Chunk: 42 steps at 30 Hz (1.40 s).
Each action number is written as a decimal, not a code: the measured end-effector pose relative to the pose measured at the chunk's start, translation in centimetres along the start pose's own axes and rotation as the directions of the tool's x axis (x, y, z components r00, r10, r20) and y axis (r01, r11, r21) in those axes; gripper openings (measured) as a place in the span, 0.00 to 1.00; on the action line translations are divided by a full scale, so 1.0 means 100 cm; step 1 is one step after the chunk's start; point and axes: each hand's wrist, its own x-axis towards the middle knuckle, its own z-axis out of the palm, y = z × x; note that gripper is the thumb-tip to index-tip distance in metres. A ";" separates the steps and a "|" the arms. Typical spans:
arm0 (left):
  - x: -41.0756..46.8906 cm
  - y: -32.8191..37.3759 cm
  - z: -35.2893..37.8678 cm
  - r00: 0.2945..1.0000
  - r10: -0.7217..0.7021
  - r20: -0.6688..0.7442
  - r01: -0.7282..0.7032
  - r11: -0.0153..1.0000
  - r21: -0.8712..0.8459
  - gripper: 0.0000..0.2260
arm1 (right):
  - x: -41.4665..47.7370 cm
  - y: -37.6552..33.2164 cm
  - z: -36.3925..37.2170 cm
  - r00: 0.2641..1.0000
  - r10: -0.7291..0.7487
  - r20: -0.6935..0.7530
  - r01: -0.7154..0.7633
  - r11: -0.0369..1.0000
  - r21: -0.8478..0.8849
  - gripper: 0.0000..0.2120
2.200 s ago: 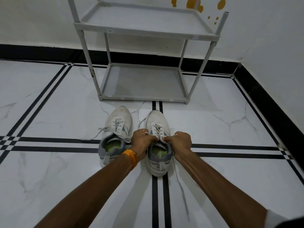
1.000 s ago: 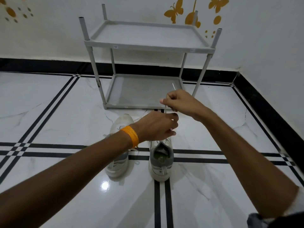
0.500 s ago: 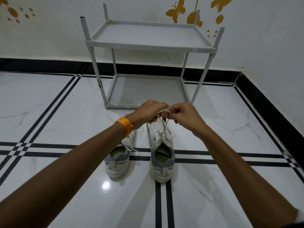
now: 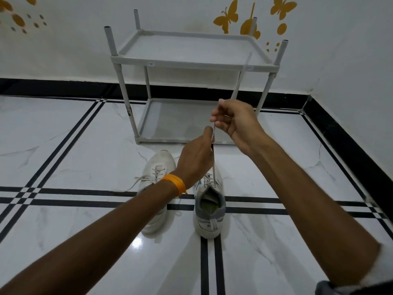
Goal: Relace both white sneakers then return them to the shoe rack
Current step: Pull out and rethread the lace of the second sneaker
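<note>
Two white sneakers stand side by side on the tiled floor, toes toward the rack. The right sneaker (image 4: 209,211) has its white lace (image 4: 215,171) stretched straight up from the eyelets. My left hand (image 4: 196,158) pinches that lace low down, just above the shoe. Higher up, my right hand (image 4: 234,120) grips the same lace, whose blurred free end rises past the rack. My left forearm partly hides the left sneaker (image 4: 158,173), whose loose lace trails off to the left. Behind the shoes stands the grey two-tier shoe rack (image 4: 191,62), both shelves bare.
The glossy white floor has black stripe lines crossing under the shoes. A black skirting runs along the back wall and the right wall, which meet in a corner at the right. Yellow butterfly stickers decorate the wall.
My hands were together at the lace just above the shoe. The right hand has risen and pulled the lace taut upward, while the left stayed lower on it.
</note>
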 end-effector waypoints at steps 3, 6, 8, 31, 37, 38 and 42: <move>-0.006 -0.005 -0.003 0.991 0.124 -0.055 -0.121 0.991 0.061 0.10 | 0.008 0.017 -0.010 0.992 0.096 -0.087 -0.080 0.983 0.164 0.07; -0.010 -0.016 -0.002 0.944 0.320 -0.084 -0.304 0.939 0.161 0.07 | 0.015 0.038 -0.022 0.966 0.218 -0.140 -0.170 0.941 0.293 0.08; -0.011 -0.018 -0.002 0.954 0.298 -0.036 -0.289 0.945 0.153 0.08 | 0.018 0.051 -0.027 0.941 0.309 -0.136 -0.251 0.910 0.331 0.07; -0.008 -0.068 -0.011 0.851 -0.460 0.252 0.502 0.855 -0.133 0.04 | -0.005 0.073 -0.092 0.976 -0.166 -0.142 -0.083 0.319 -0.944 0.08; -0.063 -0.125 0.001 0.863 -0.401 0.306 0.290 0.891 0.349 0.07 | -0.027 0.151 -0.150 0.930 0.061 -0.363 -0.361 -0.035 -0.932 0.08; -0.065 -0.123 0.006 0.871 -0.364 0.331 0.222 0.891 0.396 0.08 | -0.032 0.163 -0.149 0.932 0.095 -0.350 -0.346 -0.048 -0.937 0.07; -0.056 -0.107 0.018 0.891 -0.265 0.367 0.049 0.862 0.505 0.13 | -0.035 0.180 -0.130 0.955 0.143 -0.261 -0.256 -0.052 -0.965 0.12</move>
